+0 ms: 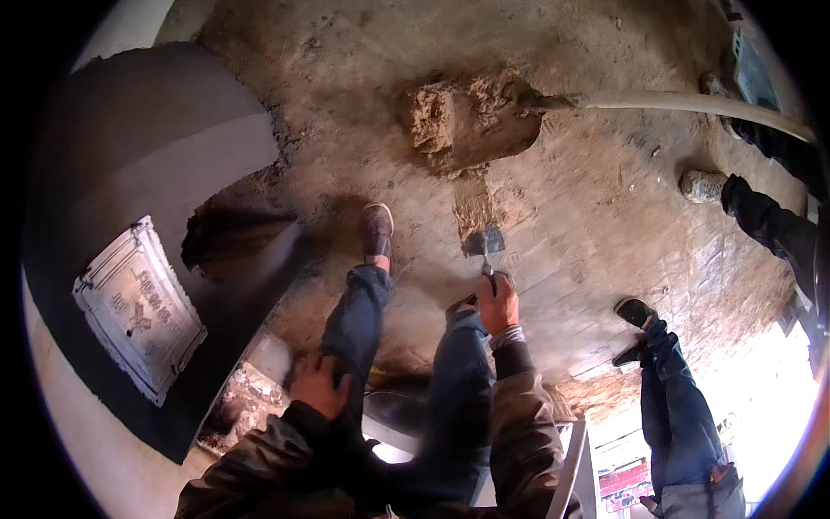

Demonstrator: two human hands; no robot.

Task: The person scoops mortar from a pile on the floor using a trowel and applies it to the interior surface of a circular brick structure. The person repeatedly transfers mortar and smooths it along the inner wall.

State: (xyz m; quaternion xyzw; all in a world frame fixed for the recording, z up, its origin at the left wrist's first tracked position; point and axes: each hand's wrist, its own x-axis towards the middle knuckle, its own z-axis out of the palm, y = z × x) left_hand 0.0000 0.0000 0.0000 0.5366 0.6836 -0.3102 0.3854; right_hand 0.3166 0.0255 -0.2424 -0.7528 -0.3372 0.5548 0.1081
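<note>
My right hand (497,304) is closed round the handle of a small trowel (482,241), its flat blade down on the dirt floor. Between that blade and a heap of wet brown mud (432,121) runs a smeared strip of mud (473,195). The heap lies on and around the blade of a shovel, whose long wooden handle (666,101) reaches off to the right. My left hand (320,387) lies on my left knee with its fingers apart and nothing in it.
On the left stands a dark, smoothly coated structure (173,147) with an arched opening (233,238) and a pale embossed panel (143,311). One person's legs (670,389) are at lower right; another person's dark-trousered leg (761,216) is at the right edge.
</note>
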